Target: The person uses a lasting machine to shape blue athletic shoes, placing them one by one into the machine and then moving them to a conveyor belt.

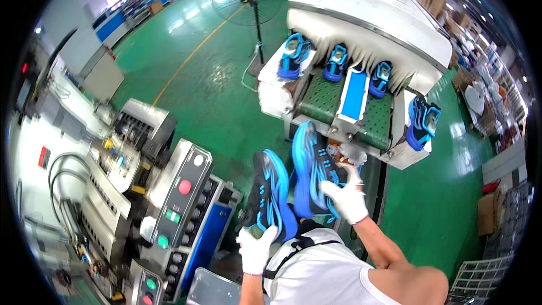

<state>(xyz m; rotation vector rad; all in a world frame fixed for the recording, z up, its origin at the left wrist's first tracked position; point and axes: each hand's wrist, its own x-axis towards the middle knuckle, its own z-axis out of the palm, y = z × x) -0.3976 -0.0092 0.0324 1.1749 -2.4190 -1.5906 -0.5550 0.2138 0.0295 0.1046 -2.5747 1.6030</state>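
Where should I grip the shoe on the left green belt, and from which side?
Probably grip the shoe by its blue near end, over the front of the green belt: that end points outward, and the curtain hangs close behind.

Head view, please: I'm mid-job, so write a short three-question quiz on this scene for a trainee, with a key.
1. How many shoes stand at the front of the white machine, leaving out those in the hands?
2. True or false: only the left hand holds a shoe.
3. Which colour is the flat panel between the two green belts? A) red B) blue C) yellow

Key:
1. Four: one on each belt and one to either side.
2. False: the right hand also has a shoe in its grip.
3. B.
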